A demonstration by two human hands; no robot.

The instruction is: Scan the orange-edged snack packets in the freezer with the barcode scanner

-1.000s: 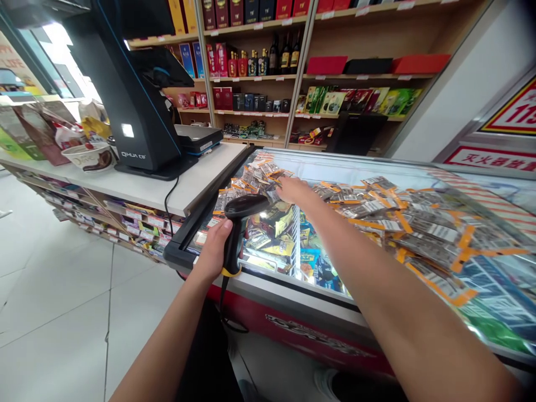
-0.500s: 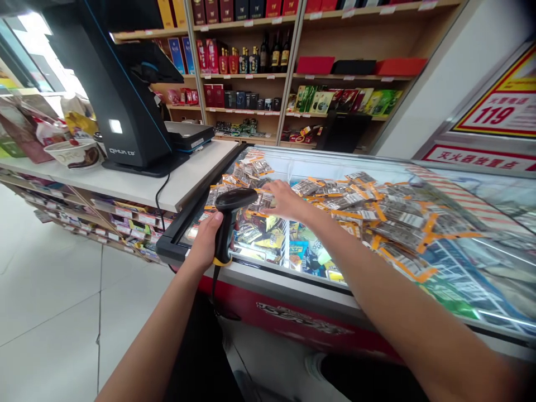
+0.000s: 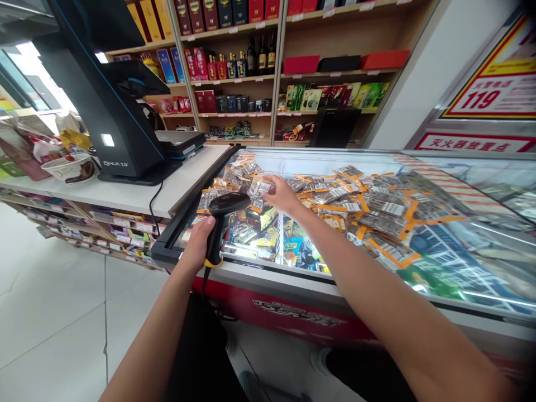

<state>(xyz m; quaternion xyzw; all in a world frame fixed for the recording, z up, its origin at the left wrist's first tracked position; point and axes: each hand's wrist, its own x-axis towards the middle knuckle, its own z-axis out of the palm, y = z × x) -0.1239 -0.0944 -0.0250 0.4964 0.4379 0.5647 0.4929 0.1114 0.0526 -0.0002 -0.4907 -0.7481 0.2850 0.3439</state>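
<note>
Clear, orange-edged plastic packet (image 3: 258,191) sat pinched in my right hand (image 3: 281,195), over the silver-rimmed, glass-topped freezer (image 3: 272,280), just beyond the black, yellow-trimmed, pistol-shaped scanner (image 3: 228,204) my left hand (image 3: 200,241) gripped. I judged it best kept flat, printed side uncovered, 2 hands steady.

Bottles (image 3: 262,58) and boxes (image 3: 301,64) (some red) line wooden shelves (image 3: 335,36).
</note>
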